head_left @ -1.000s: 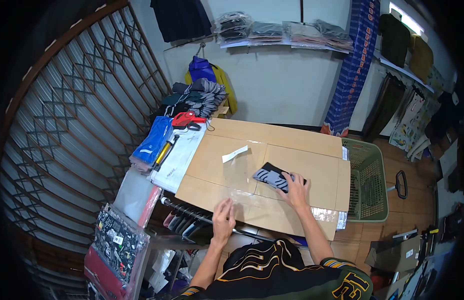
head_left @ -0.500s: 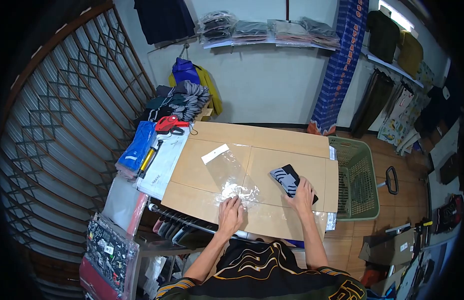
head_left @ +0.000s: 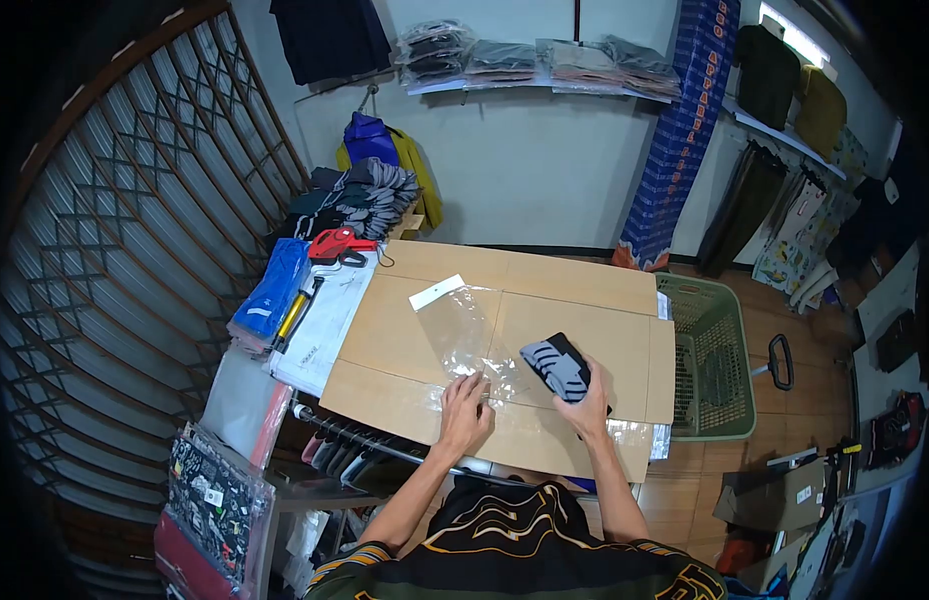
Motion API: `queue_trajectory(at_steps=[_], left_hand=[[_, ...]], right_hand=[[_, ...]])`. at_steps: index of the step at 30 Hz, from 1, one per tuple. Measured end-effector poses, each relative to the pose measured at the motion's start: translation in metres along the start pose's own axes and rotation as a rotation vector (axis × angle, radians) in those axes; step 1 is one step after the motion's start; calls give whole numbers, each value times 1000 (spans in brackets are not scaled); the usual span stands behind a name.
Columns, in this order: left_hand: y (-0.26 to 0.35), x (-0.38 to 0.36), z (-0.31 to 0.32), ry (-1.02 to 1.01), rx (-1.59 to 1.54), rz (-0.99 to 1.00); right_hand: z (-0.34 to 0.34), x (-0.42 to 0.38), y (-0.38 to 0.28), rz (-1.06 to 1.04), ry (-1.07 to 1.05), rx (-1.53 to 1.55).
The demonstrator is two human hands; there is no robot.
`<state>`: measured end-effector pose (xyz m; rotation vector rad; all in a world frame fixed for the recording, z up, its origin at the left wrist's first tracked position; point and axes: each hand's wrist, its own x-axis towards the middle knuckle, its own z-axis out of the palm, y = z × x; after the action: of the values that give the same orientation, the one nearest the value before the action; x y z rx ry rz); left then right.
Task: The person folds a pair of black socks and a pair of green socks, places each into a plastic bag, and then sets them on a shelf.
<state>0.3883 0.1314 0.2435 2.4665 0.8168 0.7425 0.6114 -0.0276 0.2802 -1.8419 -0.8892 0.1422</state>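
Note:
A clear plastic bag (head_left: 461,325) with a white header strip lies flat on the cardboard (head_left: 415,270), header pointing away from me. At its near end, my left hand (head_left: 467,412) has its fingers bent over the plastic, gripping the edge. To the right, my right hand (head_left: 587,405) holds a folded black-and-grey striped cloth piece (head_left: 558,368), perhaps a pair of socks, just above the cardboard. Its near right part is hidden by my fingers. The cloth is apart from the bag, close to its right side.
Left of the cardboard sit a red tape dispenser (head_left: 337,243), a yellow-and-black cutter (head_left: 293,315) and a blue packed garment (head_left: 269,293). A green plastic basket (head_left: 740,360) stands against the right side. Bagged clothes (head_left: 500,62) fill the wall shelf.
My right hand has brought the striped cloth left, nearer the bag. My left hand has moved slightly forward, its fingers further onto the bag's near end.

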Motion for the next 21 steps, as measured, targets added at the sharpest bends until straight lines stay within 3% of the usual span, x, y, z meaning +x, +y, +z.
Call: queue_trajectory(at_steps=[6, 7, 9, 21], left_hand=[[3, 4, -14, -85, -37, 14], [4, 4, -20, -109, -55, 22], [1, 8, -23, -133, -66, 35], [-8, 5, -26, -86, -170, 76]], right_hand=[[0, -30, -13, -118, -359, 179], [-2, -30, -22, -237, -401, 79], [-3, -30, -29, -224, -559, 2], [8, -20, -36, -174, -450, -280]])
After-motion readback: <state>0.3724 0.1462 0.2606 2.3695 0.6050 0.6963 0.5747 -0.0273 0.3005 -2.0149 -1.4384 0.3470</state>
